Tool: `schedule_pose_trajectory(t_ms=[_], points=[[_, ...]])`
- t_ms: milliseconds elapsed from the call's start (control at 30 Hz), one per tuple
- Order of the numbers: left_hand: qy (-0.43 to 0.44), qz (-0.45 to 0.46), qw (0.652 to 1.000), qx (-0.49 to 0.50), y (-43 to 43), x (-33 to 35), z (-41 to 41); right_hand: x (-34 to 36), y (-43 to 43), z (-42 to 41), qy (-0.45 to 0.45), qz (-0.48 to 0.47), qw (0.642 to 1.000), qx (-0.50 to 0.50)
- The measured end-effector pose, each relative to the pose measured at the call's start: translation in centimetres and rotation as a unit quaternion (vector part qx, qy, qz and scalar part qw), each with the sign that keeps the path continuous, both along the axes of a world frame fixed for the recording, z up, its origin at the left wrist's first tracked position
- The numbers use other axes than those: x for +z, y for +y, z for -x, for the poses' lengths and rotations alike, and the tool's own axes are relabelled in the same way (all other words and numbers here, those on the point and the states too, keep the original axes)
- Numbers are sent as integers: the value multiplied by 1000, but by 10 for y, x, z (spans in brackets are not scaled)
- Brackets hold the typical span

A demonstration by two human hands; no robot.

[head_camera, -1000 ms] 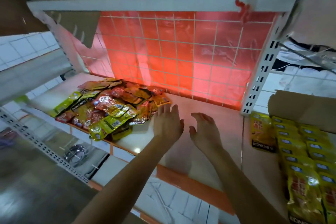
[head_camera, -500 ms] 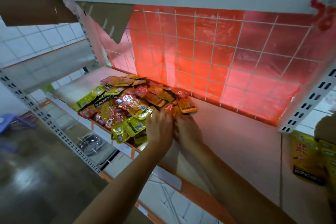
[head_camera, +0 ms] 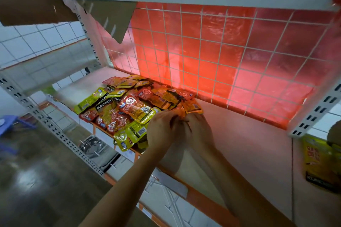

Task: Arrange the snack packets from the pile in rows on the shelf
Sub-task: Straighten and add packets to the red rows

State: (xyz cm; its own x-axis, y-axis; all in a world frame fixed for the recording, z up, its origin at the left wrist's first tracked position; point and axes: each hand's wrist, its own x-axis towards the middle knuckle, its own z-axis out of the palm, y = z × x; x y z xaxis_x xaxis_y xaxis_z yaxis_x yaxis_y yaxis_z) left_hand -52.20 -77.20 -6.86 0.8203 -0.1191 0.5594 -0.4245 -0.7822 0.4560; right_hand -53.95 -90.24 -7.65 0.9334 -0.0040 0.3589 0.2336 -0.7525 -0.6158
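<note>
While the snack packets [head_camera: 137,108] lay heaped in a loose pile [head_camera: 110,101] on the left part of the shelf [head_camera: 249,143], both hands were at the pile's near right edge. The left hand [head_camera: 162,131] had its fingers curled down into the packets there, and the right hand [head_camera: 200,129], close beside it and seemingly touching it, was curled the same way. Between them they gripped a few red-orange packets, though the backs of the hands hid which ones and how many.

The pile was a jumble of yellow and red packets. They overlapped at every angle, some face up and some turned over, and ran from the shelf's front lip back to the foot of the red wire-grid panel [head_camera: 212,57]. No packet on this shelf stood or lay in a row. To the right of the hands the shelf board was bare all the way to the white upright.

Judged from this, the arranging had hardly begun. The hands looked to be taking up a first handful, and every row on this shelf had yet to be laid. The bare stretch on the right seemed the likely place for them.

In the neighbouring bay, at the right edge of view, yellow packets [head_camera: 317,158] lay flat, but too little of them showed to say how they were ordered
</note>
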Motion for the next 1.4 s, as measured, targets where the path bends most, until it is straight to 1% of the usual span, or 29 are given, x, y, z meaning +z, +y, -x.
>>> schedule_pose_trajectory(t_ms=[67,133,167,233,267,367,433,500,567,633,733,867,933,967,1033,1133,1233,1367,1400], points=[[3,81,997,-4,-5,7,1,4,-14,3,-32,-44,998,-11],[52,190,980,4,-12,15,1,13,-27,9,-72,-103,991,-41],[93,257,962,8,-16,18,0,18,-33,12,-89,-134,985,-60],[162,389,907,1,-24,24,-1,25,-45,19,-104,-178,973,-99],[184,431,883,-6,-29,26,-1,28,-51,22,-106,-190,969,-121],[261,485,834,-23,-44,30,2,32,-67,29,-99,-210,957,-176],[354,506,785,-48,-55,32,6,33,-77,36,-77,-222,949,-210],[438,510,734,-93,-63,29,9,32,-87,45,-50,-234,941,-239],[476,504,706,-146,-72,25,13,29,-97,54,-31,-253,934,-250],[491,489,699,-175,-82,23,18,24,-109,62,-17,-293,921,-258],[498,470,702,-195,-99,25,29,22,-128,75,-1,-381,880,-284],[495,482,696,-193,-125,26,43,25,-156,96,1,-472,825,-311],[488,475,705,-198,-140,27,50,31,-169,109,-5,-516,802,-301],[482,469,712,-203,-148,27,54,34,-176,116,-15,-528,797,-292],[471,471,715,-213,-164,29,63,40,-187,133,-36,-537,799,-267],[476,483,699,-226,-185,34,78,47,-200,158,-57,-502,828,-243],[477,494,685,-245,-204,35,91,54,-213,179,-108,-487,841,-207],[497,478,681,-247,-223,35,105,55,-226,201,-139,-458,862,-169],[496,476,686,-237,-228,36,109,57,-228,207,-133,-471,859,-152]])
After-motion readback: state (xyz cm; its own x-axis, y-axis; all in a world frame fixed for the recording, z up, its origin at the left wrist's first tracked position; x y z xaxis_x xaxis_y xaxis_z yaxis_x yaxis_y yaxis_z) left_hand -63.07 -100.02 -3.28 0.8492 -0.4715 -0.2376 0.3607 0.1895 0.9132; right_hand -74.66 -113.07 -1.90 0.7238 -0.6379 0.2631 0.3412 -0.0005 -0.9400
